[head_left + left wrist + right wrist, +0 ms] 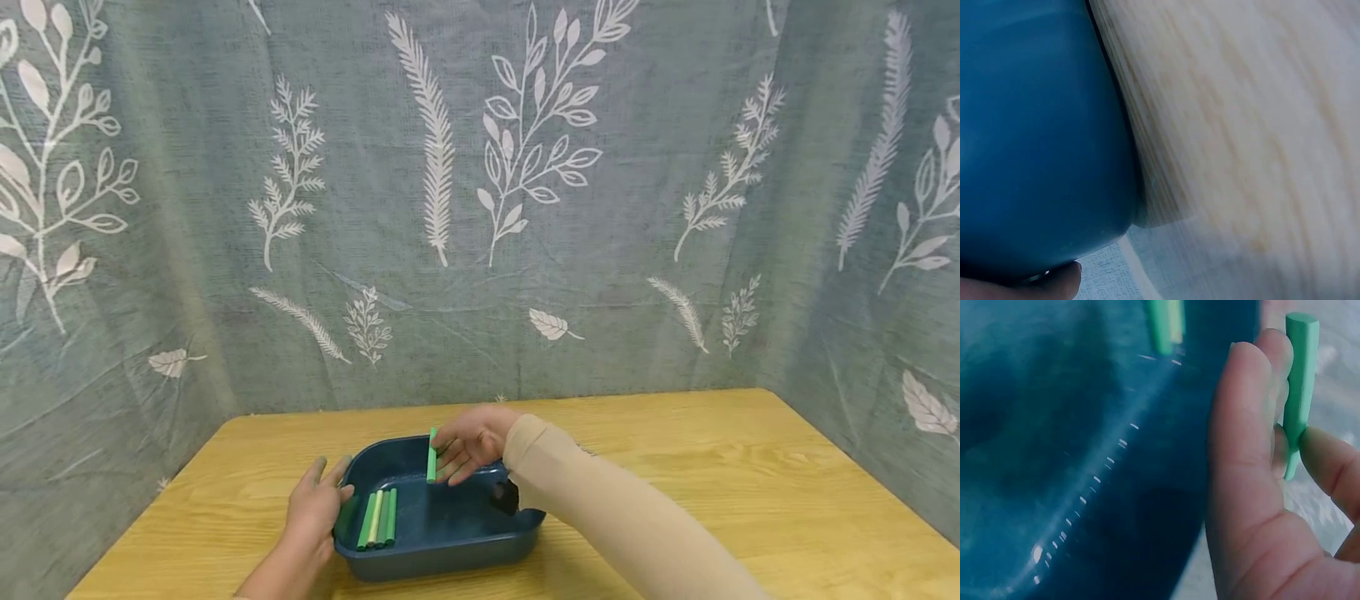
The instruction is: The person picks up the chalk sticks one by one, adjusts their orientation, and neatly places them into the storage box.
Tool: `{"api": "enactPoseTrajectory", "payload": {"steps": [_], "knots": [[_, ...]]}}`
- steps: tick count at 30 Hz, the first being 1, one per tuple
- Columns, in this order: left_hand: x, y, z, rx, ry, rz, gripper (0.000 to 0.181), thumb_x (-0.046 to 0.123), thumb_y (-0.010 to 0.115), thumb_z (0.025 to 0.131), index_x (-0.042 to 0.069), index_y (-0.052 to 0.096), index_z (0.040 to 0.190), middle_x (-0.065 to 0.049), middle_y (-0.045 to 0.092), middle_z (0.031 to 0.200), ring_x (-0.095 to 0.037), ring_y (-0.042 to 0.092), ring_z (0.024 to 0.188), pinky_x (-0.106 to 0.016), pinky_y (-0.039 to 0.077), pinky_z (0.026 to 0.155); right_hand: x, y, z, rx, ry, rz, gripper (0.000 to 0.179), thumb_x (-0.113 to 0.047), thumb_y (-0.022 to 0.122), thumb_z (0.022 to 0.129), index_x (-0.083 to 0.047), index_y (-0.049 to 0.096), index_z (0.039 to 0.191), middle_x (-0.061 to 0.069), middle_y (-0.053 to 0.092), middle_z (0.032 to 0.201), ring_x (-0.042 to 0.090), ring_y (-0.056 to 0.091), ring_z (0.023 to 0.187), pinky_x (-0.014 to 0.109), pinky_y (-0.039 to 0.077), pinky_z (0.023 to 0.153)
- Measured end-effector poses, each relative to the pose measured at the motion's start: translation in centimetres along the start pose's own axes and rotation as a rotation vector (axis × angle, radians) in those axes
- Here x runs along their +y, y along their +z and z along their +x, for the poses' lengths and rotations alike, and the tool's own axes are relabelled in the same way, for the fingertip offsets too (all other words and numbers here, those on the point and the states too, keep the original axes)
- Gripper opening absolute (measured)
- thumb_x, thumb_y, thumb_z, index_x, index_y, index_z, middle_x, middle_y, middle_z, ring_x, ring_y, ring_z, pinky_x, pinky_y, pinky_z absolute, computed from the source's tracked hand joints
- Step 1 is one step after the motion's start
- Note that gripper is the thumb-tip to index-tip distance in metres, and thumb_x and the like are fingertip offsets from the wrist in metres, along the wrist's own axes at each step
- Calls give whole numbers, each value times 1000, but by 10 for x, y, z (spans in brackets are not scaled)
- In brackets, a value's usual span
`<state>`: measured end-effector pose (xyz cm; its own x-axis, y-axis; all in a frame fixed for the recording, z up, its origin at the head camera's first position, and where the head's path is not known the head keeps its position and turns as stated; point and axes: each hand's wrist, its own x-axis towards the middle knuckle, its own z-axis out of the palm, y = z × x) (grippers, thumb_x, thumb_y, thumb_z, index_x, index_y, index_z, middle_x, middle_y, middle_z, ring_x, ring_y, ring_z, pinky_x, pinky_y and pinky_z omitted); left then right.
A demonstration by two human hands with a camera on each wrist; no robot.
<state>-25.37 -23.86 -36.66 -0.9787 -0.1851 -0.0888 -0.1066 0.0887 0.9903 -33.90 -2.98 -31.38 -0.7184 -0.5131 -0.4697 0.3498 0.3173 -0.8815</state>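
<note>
My right hand (471,442) pinches a green six-sided stick (1301,375) between thumb and fingers, above the back part of a dark blue plastic bin (442,554). The stick is upright in the head view. At the bin's left end, my left hand (313,507) touches the rim with its fingers loosely spread. One fingertip (1067,281) of that hand shows against the bin's blue wall in the left wrist view. Inside the bin on the left, several similar sticks (388,517) lie side by side; most are green and one is pale yellow (376,518).
The bin stands on a light wood-grain table (690,467). A grey-green curtain (465,350) with white leaf prints hangs behind the table and along both sides. My right forearm, in a beige sleeve (600,500), crosses over the bin's right end and hides part of it.
</note>
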Motion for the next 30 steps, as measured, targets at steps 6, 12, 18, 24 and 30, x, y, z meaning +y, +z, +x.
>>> {"api": "enactPoseTrajectory", "payload": {"steps": [6,12,18,24,30], "knots": [[0,4,-3,6,3,-13,73,-9,39,98,-4,-11,151,-26,16,154,-53,1,140,-65,4,114,10,15,9,-14,68,-77,40,-5,52,100,17,45,133,31,61,110,46,56,117,48,51,96],[0,2,-2,16,-7,-8,73,-6,39,99,-2,-10,152,-24,16,155,-53,0,140,-66,2,113,12,27,23,-67,159,-118,42,-4,47,102,14,39,139,35,54,125,45,52,123,47,47,101],[3,1,-1,21,-4,-12,71,-6,37,99,-1,-9,153,-23,17,156,-52,-1,141,-65,2,114,15,33,32,-64,188,-136,42,-2,46,102,13,39,141,36,53,127,44,51,123,43,49,100],[2,1,-2,15,2,-22,71,-5,38,100,-2,-10,152,-25,14,156,-52,-1,141,-65,2,114,18,40,37,-75,209,-157,39,-2,46,102,13,43,138,35,57,122,44,53,122,46,47,101],[2,1,-4,17,7,-28,71,-6,38,100,-3,-11,151,-26,14,155,-52,0,141,-64,3,114,20,46,41,-76,205,-149,35,-2,46,102,15,46,133,34,60,118,44,53,121,46,46,102]]}}
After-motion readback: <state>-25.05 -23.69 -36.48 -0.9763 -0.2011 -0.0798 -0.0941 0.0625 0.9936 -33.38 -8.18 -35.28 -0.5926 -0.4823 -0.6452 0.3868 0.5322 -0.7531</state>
